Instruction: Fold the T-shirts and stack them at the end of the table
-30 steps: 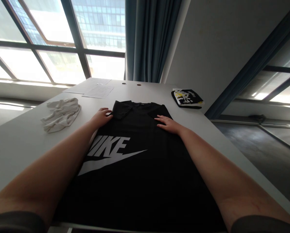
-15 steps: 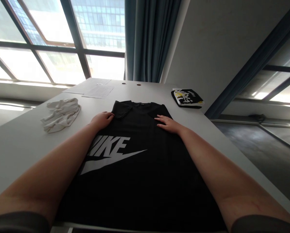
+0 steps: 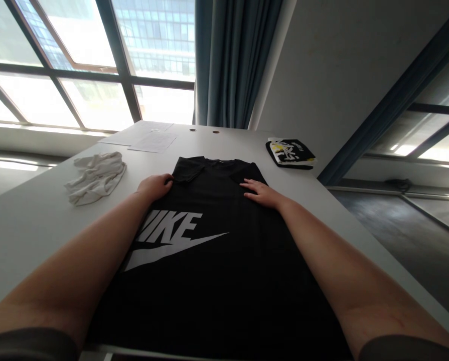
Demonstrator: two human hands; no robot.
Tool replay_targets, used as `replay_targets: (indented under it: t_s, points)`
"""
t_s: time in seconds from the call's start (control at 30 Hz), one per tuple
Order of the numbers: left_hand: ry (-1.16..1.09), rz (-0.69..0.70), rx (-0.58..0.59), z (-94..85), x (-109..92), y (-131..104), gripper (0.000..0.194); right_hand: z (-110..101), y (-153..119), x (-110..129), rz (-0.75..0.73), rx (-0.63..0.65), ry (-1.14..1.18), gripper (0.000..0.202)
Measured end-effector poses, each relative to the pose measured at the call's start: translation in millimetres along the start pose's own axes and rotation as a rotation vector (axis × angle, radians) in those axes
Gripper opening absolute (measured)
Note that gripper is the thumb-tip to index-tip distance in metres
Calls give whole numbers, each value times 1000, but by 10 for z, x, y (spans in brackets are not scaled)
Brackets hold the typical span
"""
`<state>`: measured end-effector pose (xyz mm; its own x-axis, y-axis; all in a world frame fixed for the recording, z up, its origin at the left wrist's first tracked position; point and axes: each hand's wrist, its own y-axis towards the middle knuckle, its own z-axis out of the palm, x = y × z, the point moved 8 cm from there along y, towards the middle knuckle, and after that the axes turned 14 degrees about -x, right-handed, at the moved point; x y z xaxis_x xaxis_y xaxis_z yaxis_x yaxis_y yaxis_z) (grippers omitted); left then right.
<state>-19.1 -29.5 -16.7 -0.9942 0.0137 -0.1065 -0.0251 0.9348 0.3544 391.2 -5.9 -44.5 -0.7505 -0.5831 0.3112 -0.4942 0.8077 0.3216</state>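
A black T-shirt (image 3: 239, 260) with a white NIKE print lies spread on the white table, its collar toward the far end and both sleeves folded in over the body. At the shirt's left edge, just below the left sleeve, my left hand (image 3: 155, 187) has its fingers closed on the fabric. My right hand (image 3: 261, 193) rests on the shirt near the right sleeve, palm down with the fingers apart.
A crumpled white cloth (image 3: 95, 178) lies on the table (image 3: 32, 225) at the left. Printed papers (image 3: 152, 142) are at the far left. Folded black, white and yellow garments (image 3: 291, 153) sit at the far right. Blue curtains (image 3: 234, 65) hang behind.
My left hand's fingers have curled in at the shirt's left edge, and that hand has shifted slightly left. My right hand has stayed in place.
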Motion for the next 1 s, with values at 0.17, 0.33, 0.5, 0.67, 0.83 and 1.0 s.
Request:
replay_targets:
  t_s: [0.17,0.33,0.5,0.67,0.83,1.0]
  points:
    - [36,-44,8,-47,-23,-22,51,-8,-5,8,4,4,-6,61]
    - [75,-118,19,-77,-5,-41,54,-8,-7,9,15,11,-13,61]
    - [54,-93,12,-92,-22,-52,57,-11,-6,20,13,12,-14,61]
    - [30,20,-179,-248,-99,-51,55,-20,-11,31,17,13,-2,60]
    - [-148,379,-195,-193,-489,-132,49,-25,-9,43,10,4,10,59]
    - [-248,377,19,53,-590,-163,53,-21,-4,40,8,-2,-1,59]
